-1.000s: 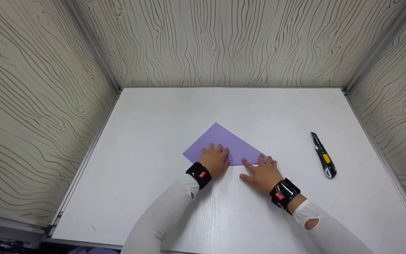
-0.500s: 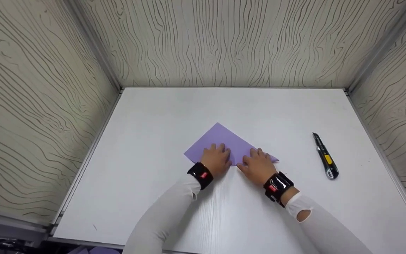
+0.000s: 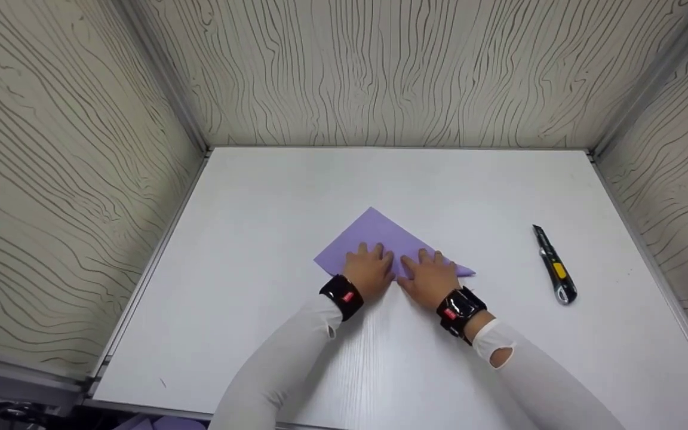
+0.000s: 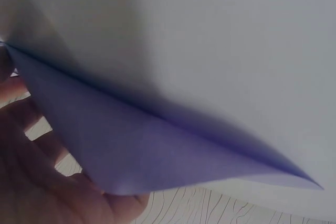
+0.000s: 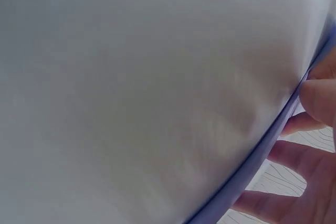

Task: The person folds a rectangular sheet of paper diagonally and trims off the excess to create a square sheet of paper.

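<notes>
A sheet of purple paper (image 3: 374, 230) lies flat on the white table, folded along its near edge, with one sharp corner pointing right. My left hand (image 3: 369, 275) rests on the near left part of the paper, fingers spread. Close beside it, my right hand (image 3: 432, 280) presses on the right part, its thumb by the folded edge. In the left wrist view, a flap of the purple paper (image 4: 131, 150) tapers to a point, with the left fingers along one side. The right wrist view has the right fingertips touching the narrow paper edge (image 5: 257, 161).
A black utility knife (image 3: 555, 266) with a yellow slider lies to the right on the white table (image 3: 248, 197). Wood-patterned panels (image 3: 344, 71) enclose the table at the back and both sides. Purple pieces (image 3: 177, 423) show below the front edge.
My right hand has slid left along the folded edge, from the paper's right corner toward my left hand. The left hand stays in place on the paper.
</notes>
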A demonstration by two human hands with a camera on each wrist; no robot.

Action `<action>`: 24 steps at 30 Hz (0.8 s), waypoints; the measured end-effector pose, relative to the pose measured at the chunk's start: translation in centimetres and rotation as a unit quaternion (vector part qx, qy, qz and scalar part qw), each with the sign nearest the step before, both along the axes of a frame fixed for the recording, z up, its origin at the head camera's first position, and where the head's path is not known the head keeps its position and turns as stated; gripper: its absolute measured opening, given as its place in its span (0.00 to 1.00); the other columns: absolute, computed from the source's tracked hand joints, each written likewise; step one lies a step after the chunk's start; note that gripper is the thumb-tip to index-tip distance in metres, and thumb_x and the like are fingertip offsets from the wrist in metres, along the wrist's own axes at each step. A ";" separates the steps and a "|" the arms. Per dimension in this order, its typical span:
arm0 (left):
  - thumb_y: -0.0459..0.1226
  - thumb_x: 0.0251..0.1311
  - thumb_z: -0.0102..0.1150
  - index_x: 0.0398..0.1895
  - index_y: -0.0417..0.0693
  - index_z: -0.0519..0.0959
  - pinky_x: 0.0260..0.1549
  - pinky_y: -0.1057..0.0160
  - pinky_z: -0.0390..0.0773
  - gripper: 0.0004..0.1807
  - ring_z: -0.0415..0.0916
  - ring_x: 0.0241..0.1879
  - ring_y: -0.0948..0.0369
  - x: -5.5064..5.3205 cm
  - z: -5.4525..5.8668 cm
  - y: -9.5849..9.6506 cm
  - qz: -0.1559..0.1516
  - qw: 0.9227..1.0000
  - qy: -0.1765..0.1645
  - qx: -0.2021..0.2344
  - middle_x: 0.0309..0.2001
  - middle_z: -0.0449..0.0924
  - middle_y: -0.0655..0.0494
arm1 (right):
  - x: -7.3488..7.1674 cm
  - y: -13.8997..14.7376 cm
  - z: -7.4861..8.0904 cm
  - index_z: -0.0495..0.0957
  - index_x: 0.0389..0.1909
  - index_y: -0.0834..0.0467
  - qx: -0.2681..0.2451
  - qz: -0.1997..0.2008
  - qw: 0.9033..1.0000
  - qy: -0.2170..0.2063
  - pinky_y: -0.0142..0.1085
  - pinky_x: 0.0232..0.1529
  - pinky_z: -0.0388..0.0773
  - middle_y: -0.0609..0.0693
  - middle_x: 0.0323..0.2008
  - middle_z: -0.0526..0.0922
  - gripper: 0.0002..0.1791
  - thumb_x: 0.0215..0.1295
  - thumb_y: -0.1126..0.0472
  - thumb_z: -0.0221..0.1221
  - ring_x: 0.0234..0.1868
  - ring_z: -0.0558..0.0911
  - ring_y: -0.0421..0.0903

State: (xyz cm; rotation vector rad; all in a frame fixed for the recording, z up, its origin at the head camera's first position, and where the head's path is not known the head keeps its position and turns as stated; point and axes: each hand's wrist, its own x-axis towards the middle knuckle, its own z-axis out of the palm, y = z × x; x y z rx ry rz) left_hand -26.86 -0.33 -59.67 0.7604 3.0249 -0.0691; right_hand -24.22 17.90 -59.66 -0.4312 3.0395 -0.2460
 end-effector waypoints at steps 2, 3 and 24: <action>0.57 0.80 0.53 0.78 0.57 0.74 0.54 0.39 0.86 0.30 0.76 0.68 0.43 0.1 0.1 0.0 0.000 1.000 -0.003 -0.003 0.77 0.75 0.51 | 0.1 -0.1 0.2 0.76 0.76 0.55 -0.004 -0.006 1.000 -0.005 0.80 0.60 0.73 0.74 0.73 0.73 0.33 0.79 0.40 0.59 0.70 0.72 0.83; 0.57 0.81 0.52 0.78 0.58 0.74 0.55 0.39 0.85 0.30 0.75 0.69 0.43 0.0 0.1 -0.1 0.001 1.000 -0.006 -0.006 0.77 0.74 0.51 | 0.2 -0.1 0.3 0.76 0.76 0.55 -0.008 -0.009 1.000 -0.007 0.80 0.60 0.73 0.74 0.73 0.73 0.33 0.79 0.40 0.59 0.70 0.72 0.82; 0.55 0.80 0.54 0.77 0.54 0.76 0.55 0.40 0.86 0.30 0.77 0.68 0.43 0.4 1.1 -0.1 -0.010 1.000 -0.017 0.000 0.75 0.76 0.49 | -0.7 -0.3 0.2 0.86 0.63 0.56 -0.057 -0.012 0.998 0.037 0.71 0.47 0.84 0.69 0.56 0.83 0.21 0.77 0.50 0.65 0.54 0.82 0.71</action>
